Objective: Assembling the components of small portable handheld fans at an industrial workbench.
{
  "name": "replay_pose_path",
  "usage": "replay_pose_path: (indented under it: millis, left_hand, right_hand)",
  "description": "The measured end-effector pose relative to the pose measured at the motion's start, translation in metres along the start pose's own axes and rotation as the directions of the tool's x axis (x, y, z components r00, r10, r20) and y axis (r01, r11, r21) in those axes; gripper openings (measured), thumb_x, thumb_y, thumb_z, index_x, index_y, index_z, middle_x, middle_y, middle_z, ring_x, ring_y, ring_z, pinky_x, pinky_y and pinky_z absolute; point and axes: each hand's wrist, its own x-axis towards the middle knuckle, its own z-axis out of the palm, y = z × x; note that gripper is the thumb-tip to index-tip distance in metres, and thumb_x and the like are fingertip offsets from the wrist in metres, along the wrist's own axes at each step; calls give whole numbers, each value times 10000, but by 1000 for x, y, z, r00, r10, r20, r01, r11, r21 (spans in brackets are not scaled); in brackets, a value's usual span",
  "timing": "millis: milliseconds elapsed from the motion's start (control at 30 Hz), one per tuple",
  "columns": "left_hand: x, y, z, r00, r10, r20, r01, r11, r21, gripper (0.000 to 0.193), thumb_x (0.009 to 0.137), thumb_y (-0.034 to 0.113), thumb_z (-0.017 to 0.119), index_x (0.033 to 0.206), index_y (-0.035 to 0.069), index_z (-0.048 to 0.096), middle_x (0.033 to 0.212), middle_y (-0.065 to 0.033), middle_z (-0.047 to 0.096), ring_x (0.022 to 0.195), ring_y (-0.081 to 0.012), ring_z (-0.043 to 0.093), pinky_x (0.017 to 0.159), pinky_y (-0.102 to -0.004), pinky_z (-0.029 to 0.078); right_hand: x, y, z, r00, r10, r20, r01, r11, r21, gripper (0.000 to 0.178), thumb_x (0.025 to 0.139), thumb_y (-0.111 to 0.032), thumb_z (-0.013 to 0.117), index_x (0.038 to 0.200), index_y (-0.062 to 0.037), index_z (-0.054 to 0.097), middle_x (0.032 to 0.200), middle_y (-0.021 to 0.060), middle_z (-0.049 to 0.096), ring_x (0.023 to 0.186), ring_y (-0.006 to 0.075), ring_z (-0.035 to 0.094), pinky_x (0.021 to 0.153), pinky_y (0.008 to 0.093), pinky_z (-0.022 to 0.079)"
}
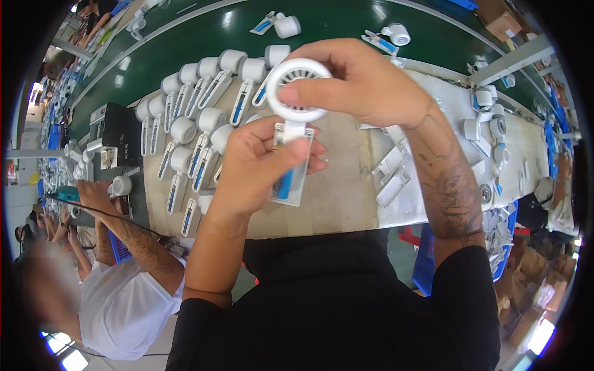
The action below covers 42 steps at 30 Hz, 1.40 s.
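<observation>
Above the table I hold a small white handheld fan [273,93] in both hands, its round slotted head up and its handle down. My right hand [365,83] is closed round the head, thumb on the grille and fingers behind the rim. Lower down, my left hand [250,161] pinches the handle, thumb across the front and fingertips showing past its right side. The handle's front is open or see-through, with a blue cylinder [285,185] inside, probably a battery. Just left of my hands lie several similar fans [242,102] in rows, blue strips showing in their handles.
Loose white handle shells [393,179] lie on the table [340,185] to the right, with more fan parts [473,130] beyond. Two fan units [287,26] sit on the green surface at the back. At left, a co-worker's hands [96,196] work beside a black box [117,133].
</observation>
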Motion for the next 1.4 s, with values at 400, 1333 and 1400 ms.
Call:
replay_pose_path:
  millis: [400, 1333, 1400]
  left_hand:
    - [-19, -27, -72, 921, 143, -363, 5, 926, 377, 335, 926, 164, 685, 1220, 11, 644, 982, -32, 709, 688, -20, 525, 532, -176, 315]
    - [6, -37, -23, 929, 130, -347, -208, 958, -197, 330, 952, 181, 662, 1226, 4, 608, 975, 9, 659, 701, -38, 517, 649, -217, 433]
    - [6, -35, -22, 921, 163, -355, -236, 956, -174, 331, 956, 178, 656, 1232, 2, 603, 990, 2, 663, 704, -36, 517, 639, -213, 431]
  right_hand:
    - [-28, 132, -70, 818, 109, -565, -557, 400, -728, 386, 758, -338, 749, 1057, -97, 712, 944, 134, 718, 898, 316, 690, 830, 417, 542]
    - [-28, 70, 108, 659, 52, -750, 338, 871, 357, 193, 867, 48, 708, 945, -24, 547, 959, 65, 648, 853, 112, 654, 681, 217, 501]
    - [-28, 69, 104, 638, 26, -770, 341, 887, 312, 216, 851, 7, 746, 942, -24, 552, 948, 68, 648, 840, 110, 644, 670, 231, 497]
